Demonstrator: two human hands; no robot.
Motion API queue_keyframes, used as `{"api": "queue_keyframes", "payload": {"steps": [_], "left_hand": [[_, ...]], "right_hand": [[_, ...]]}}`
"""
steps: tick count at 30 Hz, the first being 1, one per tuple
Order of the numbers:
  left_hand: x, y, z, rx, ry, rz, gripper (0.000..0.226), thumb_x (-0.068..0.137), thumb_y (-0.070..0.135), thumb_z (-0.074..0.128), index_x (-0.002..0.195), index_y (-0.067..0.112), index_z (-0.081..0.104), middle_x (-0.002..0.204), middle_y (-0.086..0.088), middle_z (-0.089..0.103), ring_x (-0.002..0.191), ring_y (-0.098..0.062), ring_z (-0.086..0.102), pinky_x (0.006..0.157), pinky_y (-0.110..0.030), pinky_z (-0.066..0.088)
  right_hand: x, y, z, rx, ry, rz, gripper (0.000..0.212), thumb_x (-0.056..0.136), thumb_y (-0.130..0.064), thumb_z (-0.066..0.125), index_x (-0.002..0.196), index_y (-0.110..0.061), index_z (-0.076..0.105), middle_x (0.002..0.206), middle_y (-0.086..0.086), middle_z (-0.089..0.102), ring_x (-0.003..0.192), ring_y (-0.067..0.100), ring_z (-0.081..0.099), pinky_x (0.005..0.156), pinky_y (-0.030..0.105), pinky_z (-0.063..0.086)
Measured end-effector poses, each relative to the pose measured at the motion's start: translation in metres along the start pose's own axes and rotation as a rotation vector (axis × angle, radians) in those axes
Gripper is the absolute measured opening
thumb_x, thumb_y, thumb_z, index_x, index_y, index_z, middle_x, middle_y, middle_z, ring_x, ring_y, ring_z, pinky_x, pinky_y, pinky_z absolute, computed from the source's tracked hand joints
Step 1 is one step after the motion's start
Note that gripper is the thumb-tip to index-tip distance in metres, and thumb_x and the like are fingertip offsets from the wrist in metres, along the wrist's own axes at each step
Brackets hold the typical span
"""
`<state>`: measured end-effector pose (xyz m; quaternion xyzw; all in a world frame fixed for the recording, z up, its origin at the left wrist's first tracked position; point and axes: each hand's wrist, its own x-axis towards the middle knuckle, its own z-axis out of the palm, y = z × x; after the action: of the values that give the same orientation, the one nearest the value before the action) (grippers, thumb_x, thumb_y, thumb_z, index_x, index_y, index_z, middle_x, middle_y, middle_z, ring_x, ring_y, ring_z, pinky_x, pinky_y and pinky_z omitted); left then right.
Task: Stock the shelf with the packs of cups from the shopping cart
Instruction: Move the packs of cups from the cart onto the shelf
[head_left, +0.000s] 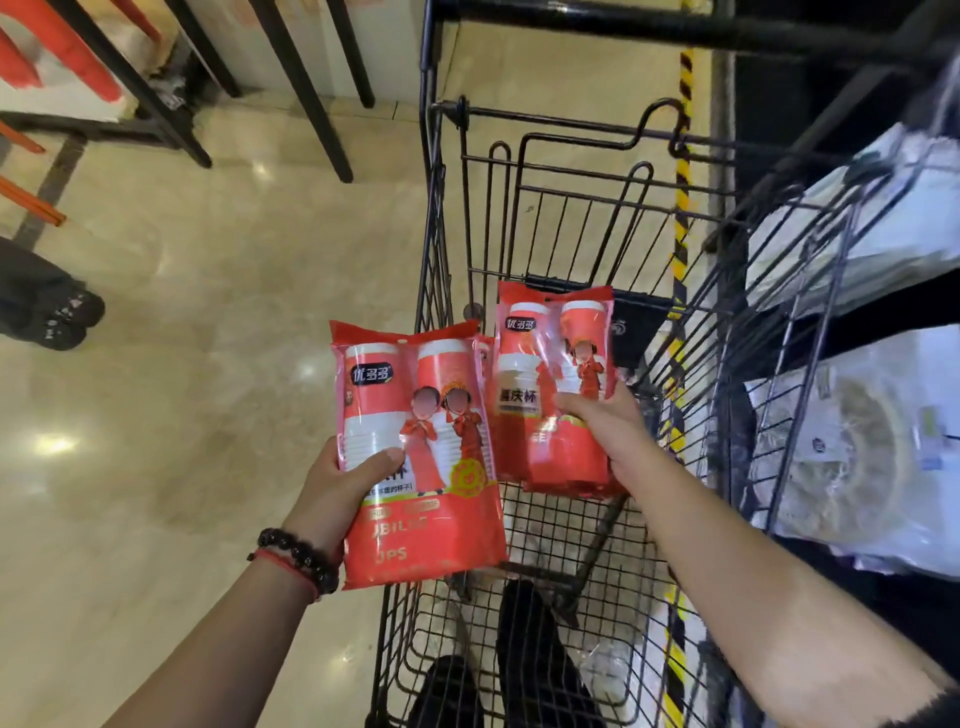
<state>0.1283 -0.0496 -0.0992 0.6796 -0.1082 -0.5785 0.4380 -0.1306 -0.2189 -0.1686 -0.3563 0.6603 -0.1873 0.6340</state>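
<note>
My left hand (340, 480) grips a red pack of cups (421, 457) by its left edge, thumb across the front, holding it upright over the left rim of the black wire shopping cart (550, 218). My right hand (605, 423) holds a second red pack of cups (550, 384) above the cart's basket, fingers curled round its right side. More red packs seem to lie behind that one. The cart's wire floor shows below both packs. The shelf (810, 249) stands to the right of the cart.
The shelf's wire tiers hold white bagged goods (852, 436). A yellow-black hazard strip (680, 223) runs along the floor by the shelf. Black table legs (311, 88) and red furniture stand at the upper left. Another person's dark shoes (62, 317) are at the left edge.
</note>
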Motion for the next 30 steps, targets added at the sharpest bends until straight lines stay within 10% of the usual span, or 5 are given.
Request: {"api": "queue_keyframes", "payload": {"steps": [6,11,18,25,30], "left_hand": [[-0.019,0.005,0.005,0.048,0.003,0.045,0.08,0.049,0.042,0.087,0.12,0.018,0.059,0.104,-0.014,0.076,0.087,-0.037,0.074,0.069,-0.046,0.06],[-0.041,0.006,0.013,0.116,-0.012,0.125,0.06,0.046,0.045,0.088,0.101,0.034,0.067,0.096,-0.004,0.078,0.08,-0.026,0.076,0.06,-0.036,0.06],[-0.077,-0.023,0.005,0.277,-0.014,0.204,0.079,0.042,0.05,0.089,0.111,0.022,0.062,0.102,-0.003,0.076,0.087,-0.021,0.075,0.069,-0.036,0.058],[-0.112,-0.043,-0.012,0.41,-0.127,0.307,0.074,0.044,0.056,0.084,0.107,0.024,0.062,0.095,0.006,0.075,0.079,-0.005,0.073,0.065,-0.023,0.053],[-0.145,-0.06,-0.019,0.435,-0.249,0.361,0.062,0.043,0.053,0.085,0.095,0.026,0.063,0.082,0.017,0.076,0.07,0.003,0.071,0.052,-0.01,0.05]], "right_hand": [[-0.079,0.018,-0.055,-0.011,0.137,-0.103,0.061,0.069,-0.016,0.092,0.118,-0.026,0.057,0.102,-0.005,0.075,0.087,0.013,0.075,0.065,0.027,0.059],[-0.128,0.044,-0.079,-0.036,0.166,-0.088,0.065,0.068,-0.024,0.092,0.124,-0.021,0.058,0.11,0.003,0.074,0.099,0.026,0.072,0.091,0.054,0.057],[-0.193,0.076,-0.08,-0.02,0.192,-0.196,0.068,0.064,-0.022,0.092,0.124,-0.02,0.06,0.113,0.002,0.074,0.104,0.023,0.071,0.096,0.053,0.055],[-0.289,0.11,-0.061,0.13,0.333,-0.257,0.06,0.053,-0.028,0.09,0.104,-0.04,0.062,0.094,-0.014,0.076,0.082,0.004,0.074,0.06,0.02,0.057],[-0.361,0.15,-0.055,0.089,0.452,-0.301,0.038,0.063,-0.011,0.086,0.095,-0.024,0.07,0.09,0.0,0.079,0.081,0.018,0.077,0.07,0.04,0.061]]}}
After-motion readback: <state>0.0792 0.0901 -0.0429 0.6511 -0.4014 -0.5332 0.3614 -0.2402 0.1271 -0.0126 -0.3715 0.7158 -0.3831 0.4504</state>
